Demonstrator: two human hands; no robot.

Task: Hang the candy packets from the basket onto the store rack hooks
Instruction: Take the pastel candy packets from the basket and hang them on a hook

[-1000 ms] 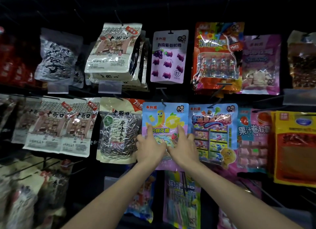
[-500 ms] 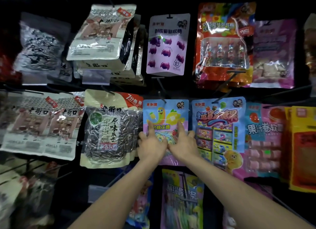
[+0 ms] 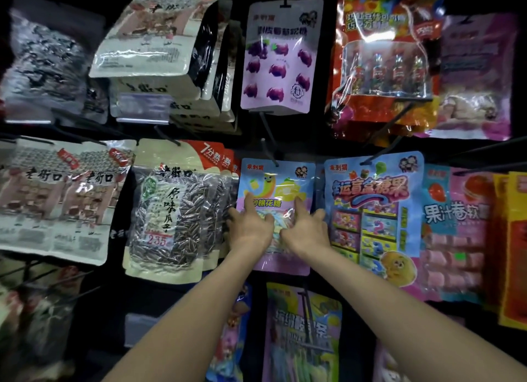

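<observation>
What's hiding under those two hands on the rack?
A candy packet with a cartoon banana, hanging from a hook. The left hand and right hand rest on its clear window, so most of the sweets inside are covered.

Mid-frame, your left hand [image 3: 251, 228] and right hand [image 3: 307, 231] rest side by side on the candy packet [image 3: 278, 182], seed bag [image 3: 171, 210] leftward, boxed-candy packet [image 3: 373, 207] rightward.
</observation>
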